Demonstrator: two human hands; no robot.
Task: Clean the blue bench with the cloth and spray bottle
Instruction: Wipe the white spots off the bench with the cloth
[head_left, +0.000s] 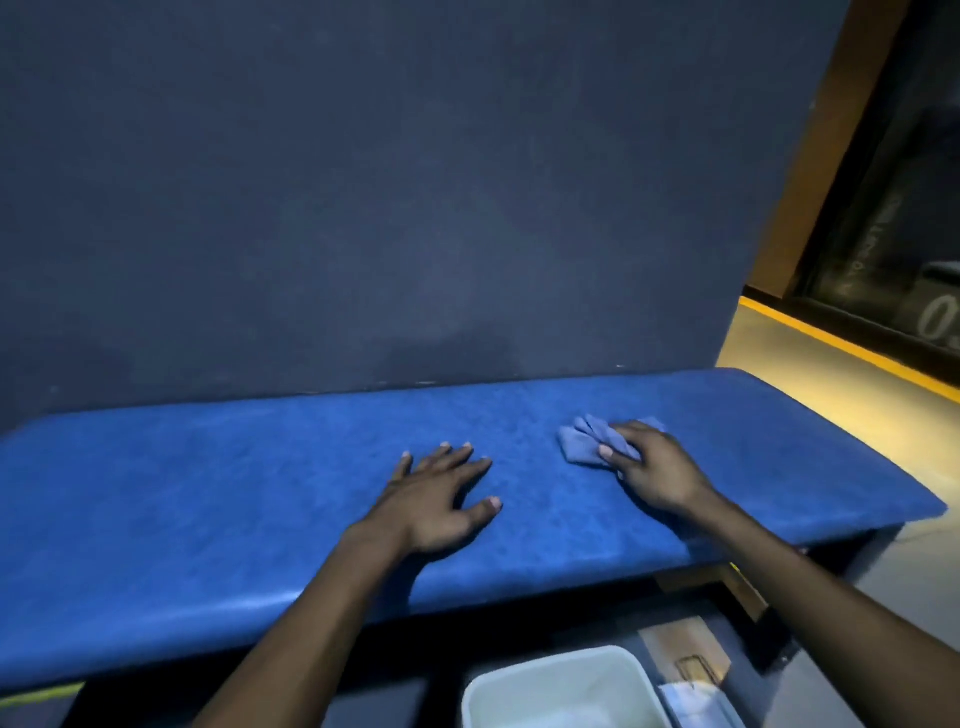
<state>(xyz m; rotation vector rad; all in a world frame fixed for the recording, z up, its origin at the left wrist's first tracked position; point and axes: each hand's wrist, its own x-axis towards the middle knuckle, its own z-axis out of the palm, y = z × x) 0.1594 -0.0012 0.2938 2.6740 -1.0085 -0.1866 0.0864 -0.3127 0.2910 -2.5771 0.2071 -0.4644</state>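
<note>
The blue padded bench (234, 493) runs across the view against a dark wall. My left hand (441, 499) lies flat on the middle of the seat with fingers spread, holding nothing. My right hand (649, 467) presses a crumpled blue cloth (584, 441) onto the seat to the right of centre, fingers closed over its right part. No spray bottle is in view.
A dark blue wall (389, 208) rises directly behind the bench. A white plastic bin (550, 686) stands on the floor below the bench's front edge, at the right. The bench's right end (924, 506) borders a lit floor with a yellow stripe (841, 345).
</note>
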